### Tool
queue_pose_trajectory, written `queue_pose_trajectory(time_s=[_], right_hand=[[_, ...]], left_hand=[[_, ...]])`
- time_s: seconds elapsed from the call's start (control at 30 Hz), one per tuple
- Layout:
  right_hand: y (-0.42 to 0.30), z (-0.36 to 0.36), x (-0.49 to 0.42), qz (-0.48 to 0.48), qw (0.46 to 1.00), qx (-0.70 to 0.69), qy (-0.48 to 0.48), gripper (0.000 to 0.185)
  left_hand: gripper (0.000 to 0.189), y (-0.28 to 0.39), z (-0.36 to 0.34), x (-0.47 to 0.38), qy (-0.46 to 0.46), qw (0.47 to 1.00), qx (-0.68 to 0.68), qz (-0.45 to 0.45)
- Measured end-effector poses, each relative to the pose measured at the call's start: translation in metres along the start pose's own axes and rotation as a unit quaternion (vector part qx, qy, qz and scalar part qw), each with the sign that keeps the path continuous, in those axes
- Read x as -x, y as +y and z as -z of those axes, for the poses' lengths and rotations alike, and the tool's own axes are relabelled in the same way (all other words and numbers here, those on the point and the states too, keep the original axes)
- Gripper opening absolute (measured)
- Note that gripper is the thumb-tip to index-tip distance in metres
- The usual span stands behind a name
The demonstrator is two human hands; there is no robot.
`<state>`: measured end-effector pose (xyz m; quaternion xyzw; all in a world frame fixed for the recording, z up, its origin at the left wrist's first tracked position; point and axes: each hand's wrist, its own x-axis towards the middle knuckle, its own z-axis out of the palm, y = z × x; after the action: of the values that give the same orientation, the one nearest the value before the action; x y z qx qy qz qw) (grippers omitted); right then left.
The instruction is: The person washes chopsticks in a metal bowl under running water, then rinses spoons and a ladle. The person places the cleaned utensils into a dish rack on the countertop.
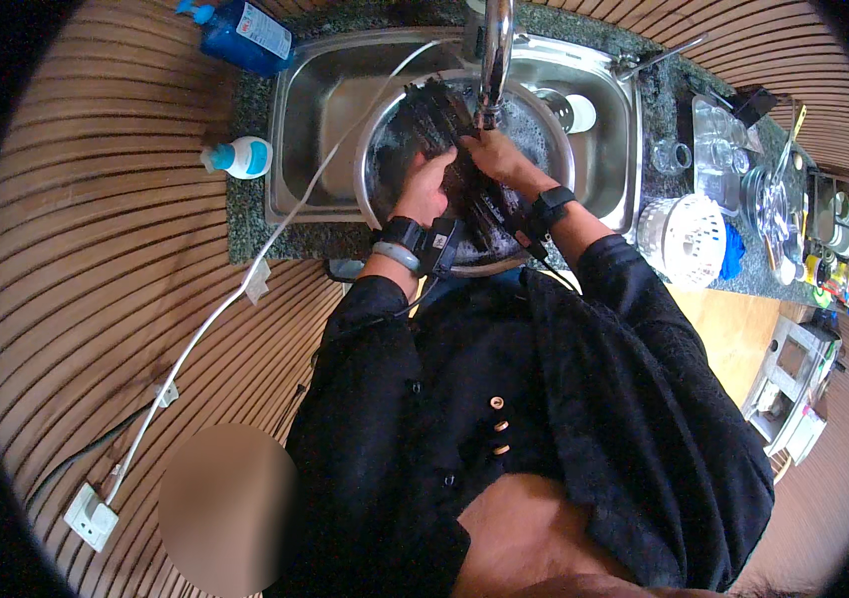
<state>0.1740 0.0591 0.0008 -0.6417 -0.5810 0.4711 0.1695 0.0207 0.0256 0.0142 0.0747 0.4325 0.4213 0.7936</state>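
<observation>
Both my hands grip a dark, wet, soft thing [436,116], perhaps cloth; its streaky surface does not settle the material. My left hand [424,183] has its thumb up along the near left side of it. On the other side, just under the spout of the chrome faucet [498,52], my right hand [498,155] closes around it, fingers partly hidden. Beneath them a round metal basin [568,161] holds water with white suds [533,123]. The dark thing hangs down into this basin, and its lower part spreads towards the near rim.
The basin sits in a double stainless-steel sink [305,134]. A white cable [226,303] runs from a wall socket [90,516] across the left bowl. Blue pump bottle [245,37] and white bottle [249,158] stand left; white perforated basket [686,239] and glass jar [671,157] stand right.
</observation>
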Motion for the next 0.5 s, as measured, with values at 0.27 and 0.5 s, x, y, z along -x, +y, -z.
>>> queue_pose_trajectory(time_s=[0.27,0.5], right_hand=[[0.02,0.037,0.001,0.034,0.991,-0.13,-0.019,0.037],[0.006,0.009,0.031,-0.034,0.981,0.192,-0.004,0.042]], left_hand=[[0.027,0.033,0.016,0.017,-0.014,0.998,-0.056,0.03],[0.029,0.004,0.007,0.009,0.026,0.998,-0.063,0.008]])
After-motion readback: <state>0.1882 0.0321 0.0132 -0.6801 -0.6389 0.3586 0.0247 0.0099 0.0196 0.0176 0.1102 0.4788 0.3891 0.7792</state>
